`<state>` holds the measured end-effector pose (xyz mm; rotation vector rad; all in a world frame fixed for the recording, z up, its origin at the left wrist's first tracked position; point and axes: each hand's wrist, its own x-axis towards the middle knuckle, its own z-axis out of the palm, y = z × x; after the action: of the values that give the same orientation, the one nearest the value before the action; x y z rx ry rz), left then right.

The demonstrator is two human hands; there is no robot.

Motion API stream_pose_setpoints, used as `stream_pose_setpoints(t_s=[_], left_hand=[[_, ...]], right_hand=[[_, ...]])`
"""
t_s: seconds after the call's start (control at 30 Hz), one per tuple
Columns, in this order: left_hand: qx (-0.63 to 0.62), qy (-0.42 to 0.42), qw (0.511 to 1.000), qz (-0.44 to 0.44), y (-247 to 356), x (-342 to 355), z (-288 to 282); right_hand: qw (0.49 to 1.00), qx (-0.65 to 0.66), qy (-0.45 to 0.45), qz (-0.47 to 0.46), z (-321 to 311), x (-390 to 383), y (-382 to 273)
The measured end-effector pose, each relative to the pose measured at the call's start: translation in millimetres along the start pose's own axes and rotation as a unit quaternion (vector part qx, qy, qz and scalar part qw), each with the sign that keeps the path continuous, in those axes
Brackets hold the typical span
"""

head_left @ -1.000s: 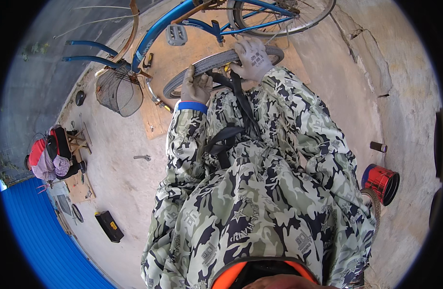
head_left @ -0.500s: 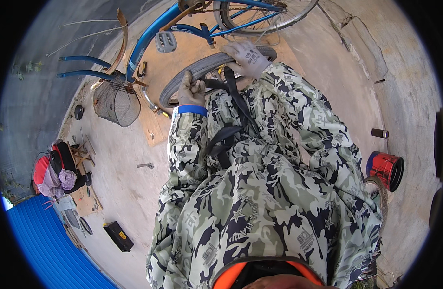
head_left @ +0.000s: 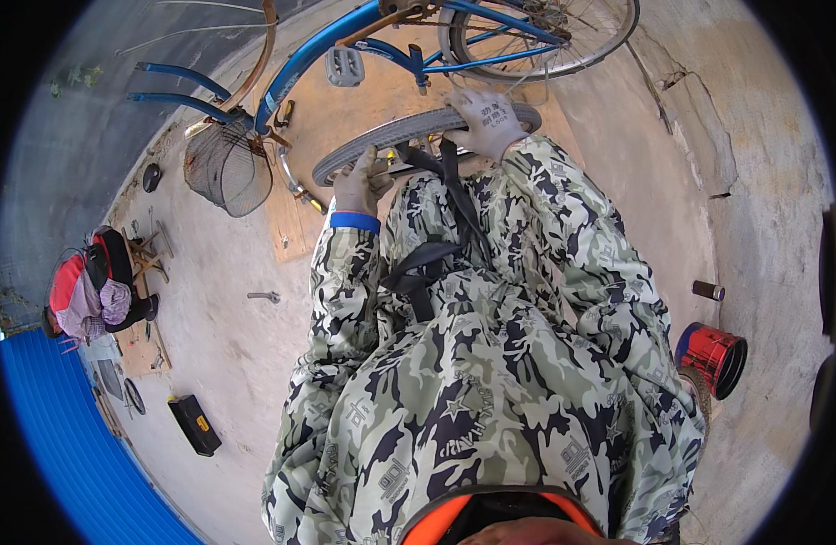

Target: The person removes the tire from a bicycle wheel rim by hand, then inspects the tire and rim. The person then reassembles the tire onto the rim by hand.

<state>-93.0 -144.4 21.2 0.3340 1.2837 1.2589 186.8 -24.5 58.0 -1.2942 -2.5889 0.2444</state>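
A loose bicycle wheel with a dark tyre (head_left: 395,134) is tilted in front of my knees. My left hand (head_left: 356,189), in a grey glove with a blue cuff, is closed at the tyre's near left edge. Farther right, my gloved right hand (head_left: 487,123) lies over the tyre with its fingers curled round it. Flat black bands (head_left: 459,195) run from the wheel down across my lap; what they belong to is unclear. Beyond the wheel lies a blue bicycle frame (head_left: 316,45) with a grey pedal (head_left: 344,67) and a wire basket (head_left: 225,171).
A wooden board (head_left: 291,213) lies under the bicycle. On the left floor are a wrench-like tool (head_left: 264,296) and a black toolbox (head_left: 195,425). Another person (head_left: 93,282) bends over at far left. A red bucket (head_left: 711,360) and a dark cylinder (head_left: 708,290) are at right.
The view has shifted, so the bicycle appears farther right. My left fingers have loosened from a tight pinch and are straighter at the tyre. My right hand stays on the tyre.
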Motion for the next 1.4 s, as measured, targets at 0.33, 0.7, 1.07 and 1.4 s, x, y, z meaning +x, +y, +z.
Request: stream_pose_setpoints(t_s=[0.33, 0.7, 1.07, 1.4], left_hand=[[-0.044, 0.052, 0.997, 0.032, -7, -25, -21], [-0.055, 0.075, 0.995, 0.028, -19, -36, -62], [0.473, 0.165, 0.696, 0.514, 13, -59, -13], [0.702, -0.053, 0.527, 0.476, 57, 33, 54]], right_hand=[[0.979, 0.025, -0.192, 0.063, -37, 20, -41], [0.959, 0.058, -0.277, 0.010, -49, 33, -45], [0.985, -0.010, 0.134, -0.105, 18, -4, -49], [0.980, -0.075, 0.173, 0.064, 19, -10, -45]])
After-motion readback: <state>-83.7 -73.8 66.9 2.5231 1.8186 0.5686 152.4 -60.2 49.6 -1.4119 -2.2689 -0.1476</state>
